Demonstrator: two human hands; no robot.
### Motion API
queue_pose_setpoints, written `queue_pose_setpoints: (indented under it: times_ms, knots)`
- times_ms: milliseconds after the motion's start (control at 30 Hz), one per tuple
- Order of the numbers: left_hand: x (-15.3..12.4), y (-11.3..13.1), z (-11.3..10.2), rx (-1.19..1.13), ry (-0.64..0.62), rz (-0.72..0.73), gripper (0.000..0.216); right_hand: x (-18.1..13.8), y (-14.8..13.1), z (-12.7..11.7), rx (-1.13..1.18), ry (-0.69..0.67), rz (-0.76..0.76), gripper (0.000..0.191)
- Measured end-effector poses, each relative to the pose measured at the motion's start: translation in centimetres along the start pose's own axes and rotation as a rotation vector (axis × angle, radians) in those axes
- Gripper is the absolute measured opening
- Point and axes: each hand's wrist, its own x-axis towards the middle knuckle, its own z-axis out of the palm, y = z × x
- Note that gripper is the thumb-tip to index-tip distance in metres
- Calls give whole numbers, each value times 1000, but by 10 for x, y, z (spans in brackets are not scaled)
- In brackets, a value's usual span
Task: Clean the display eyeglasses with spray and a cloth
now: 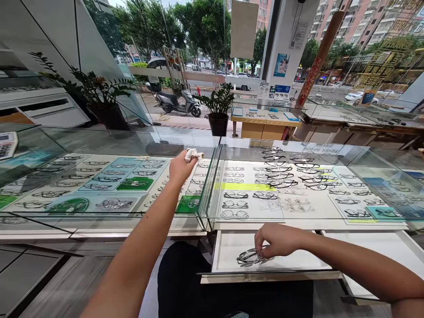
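Observation:
My left hand (180, 168) is closed around a crumpled white cloth (193, 155) above the glass top of the left display case (159, 143). Lower right, my right hand (276, 240) reaches over an open white drawer (228, 243), its fingers curled on a pair of eyeglasses (248, 257). The glasses are low in the drawer, and part of them is hidden behind the fingers. Whether another pair lies with them I cannot tell.
Rows of eyeglasses (235, 204) lie under glass in the right display case (311, 223). Several dark frames (281, 183) stand out there. A second drawer (374, 251) is open at right. Beyond the cases are a potted plant (218, 126) and a wooden counter (265, 130).

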Motion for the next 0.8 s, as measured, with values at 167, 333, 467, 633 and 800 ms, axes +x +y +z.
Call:
queue_pose_setpoints:
  times_ms: [167, 333, 467, 633, 800]
  knots:
    - [0, 0, 1, -56, -13, -3, 28, -33, -38, -58, -57, 323, -233, 22]
    - [-1, -2, 4, -73, -10, -10, 30, 7, -26, -111, -493, 598, -108, 19]
    - [1, -9, 2, -72, -2, -27, 27, 59, 6, -124, -613, 647, 53, 24]
    - [3, -13, 2, -66, -19, -37, 27, 84, 33, -123, -662, 698, 104, 28]
    - [3, -11, 2, -63, -34, -40, 28, 88, 37, -121, -691, 710, 106, 29]
